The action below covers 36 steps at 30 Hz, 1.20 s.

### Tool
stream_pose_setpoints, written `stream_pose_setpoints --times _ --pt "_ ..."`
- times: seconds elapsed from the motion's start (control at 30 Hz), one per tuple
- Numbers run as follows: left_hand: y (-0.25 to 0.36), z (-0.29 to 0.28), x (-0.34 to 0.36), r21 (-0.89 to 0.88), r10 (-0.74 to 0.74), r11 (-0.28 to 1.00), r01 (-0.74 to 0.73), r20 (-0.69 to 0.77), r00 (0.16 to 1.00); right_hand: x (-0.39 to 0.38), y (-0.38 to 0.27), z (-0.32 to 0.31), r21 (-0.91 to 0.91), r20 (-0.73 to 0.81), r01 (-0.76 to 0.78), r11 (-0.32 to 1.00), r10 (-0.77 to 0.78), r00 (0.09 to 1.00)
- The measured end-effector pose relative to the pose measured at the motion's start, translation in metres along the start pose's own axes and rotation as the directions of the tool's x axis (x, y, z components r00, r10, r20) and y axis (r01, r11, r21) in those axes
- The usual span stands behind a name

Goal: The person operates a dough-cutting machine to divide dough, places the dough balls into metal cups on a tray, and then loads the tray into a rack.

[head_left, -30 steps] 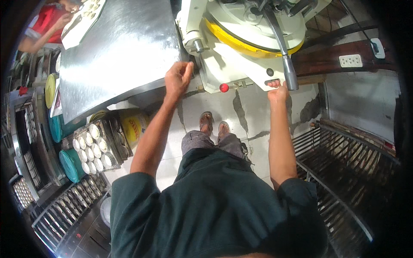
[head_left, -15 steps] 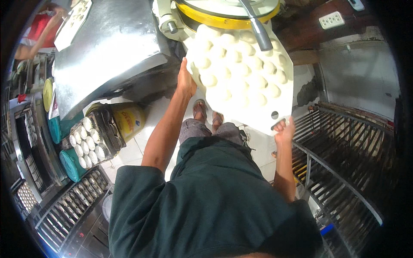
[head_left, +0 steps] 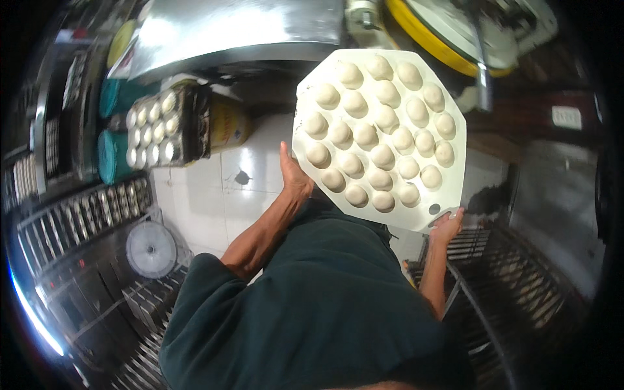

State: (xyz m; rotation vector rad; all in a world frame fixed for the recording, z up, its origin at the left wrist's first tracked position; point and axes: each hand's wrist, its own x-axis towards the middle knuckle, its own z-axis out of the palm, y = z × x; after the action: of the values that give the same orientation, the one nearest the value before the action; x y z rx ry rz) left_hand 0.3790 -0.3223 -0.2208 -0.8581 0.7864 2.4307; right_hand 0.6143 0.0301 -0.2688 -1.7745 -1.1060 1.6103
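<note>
Between my two hands I carry a white board [head_left: 312,88] with cut corners. Several round dough balls [head_left: 366,135] sit spread over its top. My left hand [head_left: 296,175] supports the board at its left lower edge, thumb up along the side and the other fingers hidden beneath. At the near right corner, my right hand [head_left: 448,227] grips the board by a slot, next to a small round hole. The board is held in the air in front of my body, apart from the machine with a yellow rim [head_left: 432,39] beyond it.
A steel table [head_left: 240,29] is at the far left. Below it stand stacked trays of small tins [head_left: 155,130] beside a yellow bucket [head_left: 229,123]. Metal racks [head_left: 500,273] fill the near right, with more racks [head_left: 84,221] and a round grey lid [head_left: 151,249] at left.
My body has turned left, so the machine and table now show farther to the right. The board with the dough balls has come away from the machine, still in both hands.
</note>
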Motion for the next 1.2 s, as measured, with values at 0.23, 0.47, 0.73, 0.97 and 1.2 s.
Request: stream_pose_setpoints --times 0.23,0.47,0.73,0.97,1.2 --pt "0.126 -0.058 0.023 -0.136 0.333 0.936 -0.323 0.058 0.941 -0.091 -0.023 0.172 -0.044 0.362 0.051 0.998 -0.032 0.932" --pt "0.319 -0.058 0.119 -0.060 0.361 0.931 -0.360 0.305 0.882 -0.186 0.013 0.337 -0.050 0.541 -0.097 0.994 0.109 0.834" --pt "0.346 -0.069 0.156 0.272 0.213 0.934 -0.231 0.096 0.972 -0.272 0.062 0.424 -0.542 0.805 0.341 0.768 0.358 0.473" --pt "0.391 -0.074 0.172 0.223 0.506 0.857 -0.464 -0.204 0.838 -0.270 -0.032 0.561 -0.025 0.933 0.974 0.226 -0.344 0.104" --pt "0.478 -0.069 0.207 0.188 0.682 0.718 -0.671 -0.384 0.622 -0.243 -0.042 0.684 -0.209 0.883 0.457 0.865 -0.034 0.468"
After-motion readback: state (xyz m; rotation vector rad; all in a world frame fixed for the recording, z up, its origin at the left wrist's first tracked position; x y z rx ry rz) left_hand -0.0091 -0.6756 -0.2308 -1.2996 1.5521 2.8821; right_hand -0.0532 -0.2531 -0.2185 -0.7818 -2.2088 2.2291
